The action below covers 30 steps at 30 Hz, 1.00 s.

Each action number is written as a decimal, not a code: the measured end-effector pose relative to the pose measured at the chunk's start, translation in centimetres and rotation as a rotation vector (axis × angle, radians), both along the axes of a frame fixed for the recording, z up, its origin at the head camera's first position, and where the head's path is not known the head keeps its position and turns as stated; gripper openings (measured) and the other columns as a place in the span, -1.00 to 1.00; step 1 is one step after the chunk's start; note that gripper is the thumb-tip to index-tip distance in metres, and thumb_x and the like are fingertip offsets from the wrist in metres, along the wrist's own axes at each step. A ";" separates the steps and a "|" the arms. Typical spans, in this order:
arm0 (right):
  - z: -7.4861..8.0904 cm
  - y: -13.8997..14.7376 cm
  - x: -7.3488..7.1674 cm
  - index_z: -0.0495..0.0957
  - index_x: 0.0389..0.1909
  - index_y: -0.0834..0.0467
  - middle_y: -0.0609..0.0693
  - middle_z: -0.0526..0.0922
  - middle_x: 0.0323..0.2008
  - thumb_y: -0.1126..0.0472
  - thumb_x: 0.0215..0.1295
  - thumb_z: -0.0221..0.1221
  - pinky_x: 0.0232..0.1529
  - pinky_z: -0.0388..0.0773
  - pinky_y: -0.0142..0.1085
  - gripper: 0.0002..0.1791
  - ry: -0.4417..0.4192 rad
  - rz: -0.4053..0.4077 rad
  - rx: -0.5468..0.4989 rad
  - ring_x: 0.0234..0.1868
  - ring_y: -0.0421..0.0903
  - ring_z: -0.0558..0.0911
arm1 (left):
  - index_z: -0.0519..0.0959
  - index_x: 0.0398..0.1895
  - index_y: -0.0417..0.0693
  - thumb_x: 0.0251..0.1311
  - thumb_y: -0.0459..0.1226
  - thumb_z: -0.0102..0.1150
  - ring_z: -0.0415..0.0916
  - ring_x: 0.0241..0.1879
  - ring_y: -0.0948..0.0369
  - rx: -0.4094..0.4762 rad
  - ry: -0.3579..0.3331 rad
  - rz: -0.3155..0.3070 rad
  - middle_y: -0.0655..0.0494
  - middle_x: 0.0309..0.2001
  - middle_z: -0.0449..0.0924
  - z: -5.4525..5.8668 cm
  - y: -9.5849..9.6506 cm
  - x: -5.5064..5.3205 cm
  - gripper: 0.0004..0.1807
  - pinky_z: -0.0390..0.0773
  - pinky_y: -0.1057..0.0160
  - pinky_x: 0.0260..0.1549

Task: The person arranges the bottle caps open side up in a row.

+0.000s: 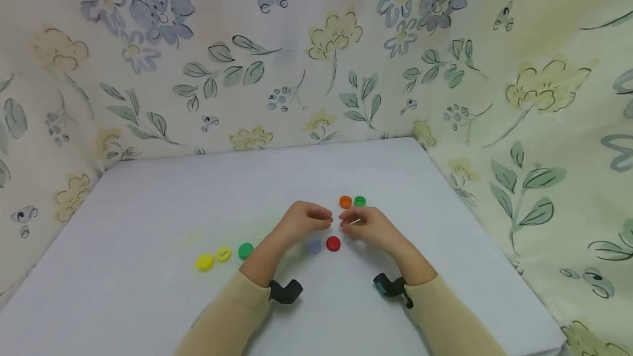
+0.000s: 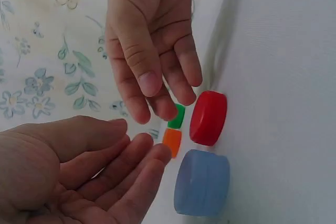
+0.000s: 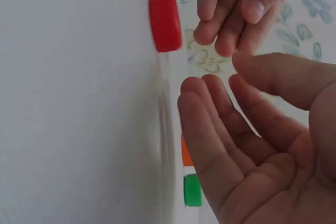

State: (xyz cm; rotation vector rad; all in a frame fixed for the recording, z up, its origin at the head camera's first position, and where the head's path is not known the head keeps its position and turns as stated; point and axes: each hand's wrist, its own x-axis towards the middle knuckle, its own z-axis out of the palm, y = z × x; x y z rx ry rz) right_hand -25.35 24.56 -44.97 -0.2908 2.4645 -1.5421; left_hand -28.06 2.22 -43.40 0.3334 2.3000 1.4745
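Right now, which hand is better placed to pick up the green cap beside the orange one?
Probably your right hand: it looks empty, and the green cap lies just beyond it. Your left hand also looks empty but sits farther away.

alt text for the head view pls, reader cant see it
A person's left hand and right hand face each other, apart and holding nothing, above a white table. Caps on it, left to right: two yellow caps, green cap, pale blue cap, red cap, orange cap, second green cap.
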 end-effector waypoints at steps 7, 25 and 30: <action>0.1 -0.8 0.2 0.61 -0.14 0.23 -0.01 0.69 -0.24 0.29 0.18 0.47 -0.14 0.62 -0.23 -0.71 0.014 0.133 0.103 -0.24 -0.08 0.67 | 0.74 -0.12 -0.10 0.17 -0.40 0.43 0.59 -0.20 0.16 -0.129 0.107 -0.147 0.15 -0.24 0.70 -0.6 0.9 0.6 -0.79 0.65 0.16 -0.11; 0.0 -2.3 1.4 0.67 -0.29 0.17 -0.08 0.65 -0.37 0.36 0.09 0.50 -0.29 0.57 -0.28 -0.78 0.026 0.048 0.239 -0.35 -0.12 0.58 | 0.70 -0.21 -0.17 0.11 -0.52 0.41 0.56 -0.28 0.18 -0.192 0.146 -0.260 0.13 -0.34 0.65 -0.7 0.4 0.9 -0.80 0.62 0.22 -0.21; -0.4 -2.1 1.4 0.71 -0.23 0.17 -0.08 0.69 -0.33 0.35 0.21 0.43 -0.20 0.59 -0.26 -0.86 0.048 0.011 0.208 -0.27 -0.12 0.60 | 0.72 -0.20 -0.15 0.10 -0.52 0.42 0.56 -0.26 0.20 -0.163 0.164 -0.262 0.16 -0.31 0.67 -0.9 0.0 0.7 -0.79 0.61 0.20 -0.16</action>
